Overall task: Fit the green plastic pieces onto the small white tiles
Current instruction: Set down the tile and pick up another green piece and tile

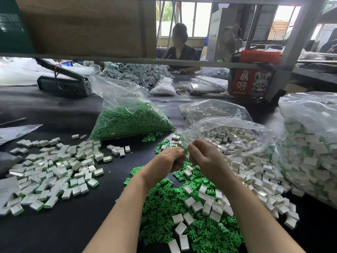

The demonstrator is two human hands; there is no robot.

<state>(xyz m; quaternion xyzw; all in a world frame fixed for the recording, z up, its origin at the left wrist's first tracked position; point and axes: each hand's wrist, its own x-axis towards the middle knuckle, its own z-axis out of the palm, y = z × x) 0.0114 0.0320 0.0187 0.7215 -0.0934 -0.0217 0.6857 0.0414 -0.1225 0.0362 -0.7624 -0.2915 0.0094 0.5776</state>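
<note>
**Green piece pinched above the loose pile**

On the dark table [60, 232], I see both hands meet above the green pile [182, 216]: left hand [170, 162] and right hand [204, 157] each pinch one green piece [185, 149]. White tiles [251, 172] lie right of the pile.

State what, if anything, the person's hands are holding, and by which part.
Both hands, left hand and right hand, pinch one small green plastic piece between their fingertips, at its opposite ends. Whether a white tile is also held cannot be told.

Person [179, 50] seated beyond dark counter [60, 114]. Red printed box [249, 83] at far right, beside grey shelf post [291, 52]. Cardboard box [82, 24] on overhead shelf.
</note>
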